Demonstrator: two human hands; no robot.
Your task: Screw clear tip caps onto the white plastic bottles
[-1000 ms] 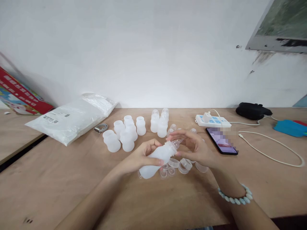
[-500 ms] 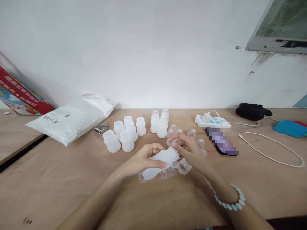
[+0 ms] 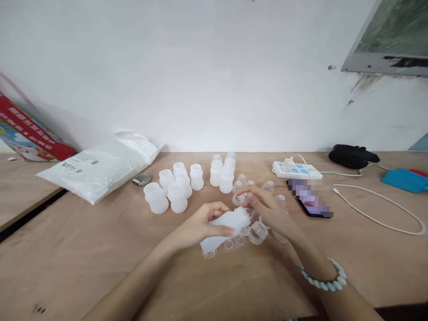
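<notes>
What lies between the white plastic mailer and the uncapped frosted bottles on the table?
In the head view, a gray-strapped watch lies on the wooden tabletop between the white plastic mailer and the uncapped frosted bottles.

We face a plain, pale grey-white wall (image 3: 187, 67) rising from the tabletop's back edge. Above the back right corner we see a grey-green panel (image 3: 397, 31), with a brownish stain (image 3: 368, 81) and small dark holes (image 3: 331, 67) nearby. Our tabletop (image 3: 100, 272) is brown wood; along its left edge a dark gap (image 3: 33, 214) separates it from another wooden surface (image 3: 23, 189). Soft light brightens the wall above the back edge's middle.
</notes>
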